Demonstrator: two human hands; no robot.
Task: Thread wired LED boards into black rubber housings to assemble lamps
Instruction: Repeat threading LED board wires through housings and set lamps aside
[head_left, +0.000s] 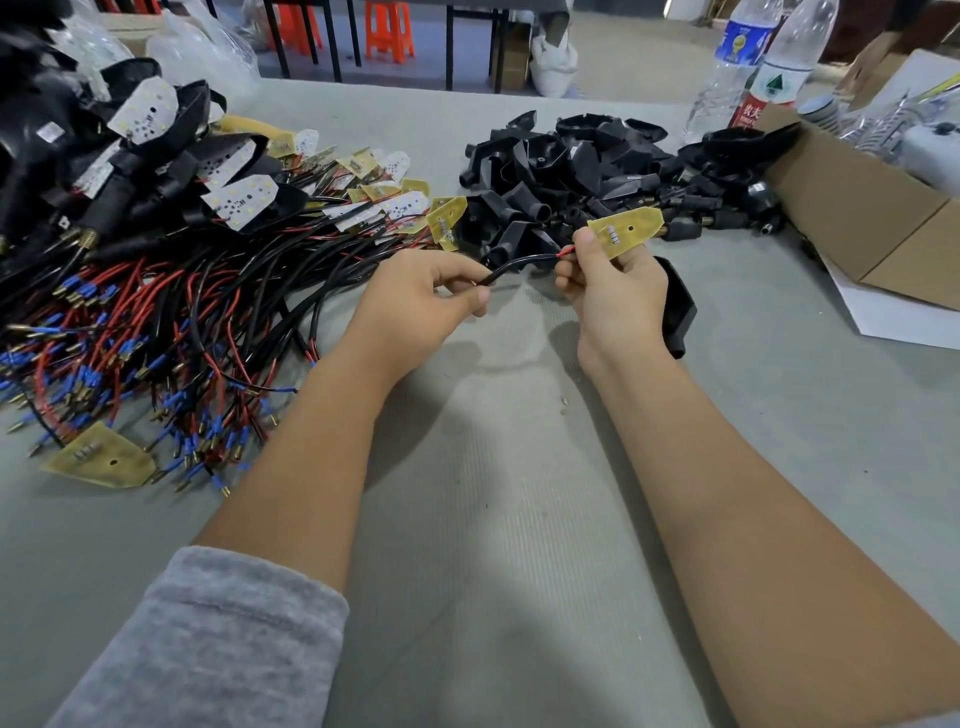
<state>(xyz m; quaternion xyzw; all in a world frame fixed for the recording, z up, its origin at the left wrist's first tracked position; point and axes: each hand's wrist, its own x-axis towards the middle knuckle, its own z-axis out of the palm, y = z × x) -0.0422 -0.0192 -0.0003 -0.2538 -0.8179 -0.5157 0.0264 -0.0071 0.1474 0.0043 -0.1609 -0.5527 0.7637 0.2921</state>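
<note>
My right hand (610, 293) holds a yellow LED board (628, 228) between thumb and fingers, its back side facing me. A black rubber housing (678, 306) sits behind the same hand, partly hidden by the palm. The board's black sheathed cable (511, 267) runs left from the board, with a short red wire showing at the board end. My left hand (426, 299) pinches that cable a little to the left. Both hands hover above the grey table (493, 519).
A tangle of wired LED boards (171, 332) with blue terminals covers the left. Assembled lamps (104, 156) are piled at far left. Loose black housings (597, 176) lie behind the hands. A cardboard box (857, 208) and water bottles (743, 67) stand at right.
</note>
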